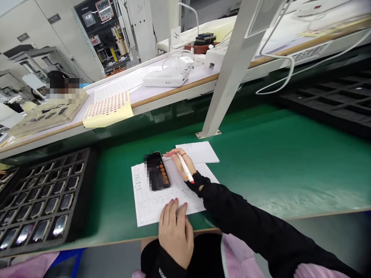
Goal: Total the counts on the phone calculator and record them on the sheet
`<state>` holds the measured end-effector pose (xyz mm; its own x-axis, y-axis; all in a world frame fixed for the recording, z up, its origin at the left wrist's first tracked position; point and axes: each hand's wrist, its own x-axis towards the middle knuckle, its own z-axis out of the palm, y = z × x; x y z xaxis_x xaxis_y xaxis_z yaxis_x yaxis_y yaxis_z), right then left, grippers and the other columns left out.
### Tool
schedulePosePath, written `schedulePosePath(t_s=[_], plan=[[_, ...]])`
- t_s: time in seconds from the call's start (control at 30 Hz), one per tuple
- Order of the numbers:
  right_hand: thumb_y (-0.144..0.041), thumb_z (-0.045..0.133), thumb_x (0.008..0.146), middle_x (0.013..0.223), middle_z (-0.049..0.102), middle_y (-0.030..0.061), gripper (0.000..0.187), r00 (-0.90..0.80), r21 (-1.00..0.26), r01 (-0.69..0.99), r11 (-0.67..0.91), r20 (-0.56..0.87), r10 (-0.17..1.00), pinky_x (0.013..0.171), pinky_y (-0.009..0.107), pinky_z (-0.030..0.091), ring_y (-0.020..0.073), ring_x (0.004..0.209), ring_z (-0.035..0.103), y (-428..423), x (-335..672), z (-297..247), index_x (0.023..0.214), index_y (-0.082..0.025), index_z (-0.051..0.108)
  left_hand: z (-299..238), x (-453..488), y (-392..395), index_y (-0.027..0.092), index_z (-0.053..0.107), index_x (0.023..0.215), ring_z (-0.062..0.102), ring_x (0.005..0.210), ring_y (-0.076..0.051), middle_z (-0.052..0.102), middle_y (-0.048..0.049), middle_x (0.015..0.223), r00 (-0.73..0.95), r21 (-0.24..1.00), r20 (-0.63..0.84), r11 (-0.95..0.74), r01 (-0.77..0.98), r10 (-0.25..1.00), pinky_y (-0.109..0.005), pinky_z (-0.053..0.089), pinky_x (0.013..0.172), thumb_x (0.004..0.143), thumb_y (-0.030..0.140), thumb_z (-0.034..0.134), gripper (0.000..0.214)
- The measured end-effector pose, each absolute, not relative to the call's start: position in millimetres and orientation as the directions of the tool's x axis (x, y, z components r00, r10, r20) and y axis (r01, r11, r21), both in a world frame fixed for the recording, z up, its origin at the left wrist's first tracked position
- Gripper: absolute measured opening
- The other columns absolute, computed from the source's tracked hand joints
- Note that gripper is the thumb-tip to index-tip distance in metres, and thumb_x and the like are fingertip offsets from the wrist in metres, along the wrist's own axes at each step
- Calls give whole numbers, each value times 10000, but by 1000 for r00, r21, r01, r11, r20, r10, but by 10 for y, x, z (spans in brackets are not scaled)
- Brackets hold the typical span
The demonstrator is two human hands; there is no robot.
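Observation:
My left hand (pixel 176 231) lies flat near the table's front edge, its fingertips resting on a printed form sheet (pixel 147 210). On that sheet sits a dark smartphone (pixel 160 173) with orange round buttons on its screen, partly blurred. Just right of the phone is my right hand (pixel 182 160), closed around a white pen (pixel 184 168) whose orange-red end points back toward my wrist. The right fingertips are close to the phone's upper edge; whether they touch it I cannot tell. Behind this hand lies a smaller stack of white paper (pixel 203 151).
To the left stands a black foam tray (pixel 75 193) of small framed glass-like parts. Another black compartment tray (pixel 333 100) is at the right. A metal post (pixel 226 77) rises from the green table (pixel 275 162). The raised shelf holds a white power bank-like box (pixel 165 78) and cables. A person sits beyond.

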<state>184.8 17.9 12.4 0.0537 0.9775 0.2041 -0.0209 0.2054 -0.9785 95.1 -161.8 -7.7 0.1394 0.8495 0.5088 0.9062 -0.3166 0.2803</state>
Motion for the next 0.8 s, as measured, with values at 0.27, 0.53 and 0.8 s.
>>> schedulePosePath(t_s=[0.27, 0.53, 0.8], plan=[[-429, 436, 919, 919, 734, 55, 209, -53, -956, 92, 280, 276, 960, 903, 423, 472, 209, 925, 669, 66, 1844, 116, 926, -237, 517, -120, 954, -1605, 206, 595, 1221, 529, 1198, -212, 605, -52, 1261, 167, 222, 541, -332, 917, 824, -379, 460, 991, 854, 107, 458, 404], [-459, 429, 923, 858, 734, 49, 248, 71, -945, 54, 322, 325, 943, 889, 418, 486, 220, 928, 673, 87, 1883, 177, 903, -234, 529, -131, 953, -1626, 192, 584, 1238, 499, 1232, -211, 581, -24, 1307, 195, 205, 518, -342, 917, 833, -366, 420, 1025, 847, 120, 464, 416], [-258, 491, 874, 993, 713, 64, 87, -247, -818, 256, 515, 460, 853, 947, 459, 464, 208, 948, 659, -52, 1790, 95, 955, -233, 507, -164, 951, -1626, 188, 587, 1232, 512, 1209, -211, 595, -28, 1285, 189, 199, 530, -338, 920, 827, -358, 412, 1033, 823, 148, 499, 420]])
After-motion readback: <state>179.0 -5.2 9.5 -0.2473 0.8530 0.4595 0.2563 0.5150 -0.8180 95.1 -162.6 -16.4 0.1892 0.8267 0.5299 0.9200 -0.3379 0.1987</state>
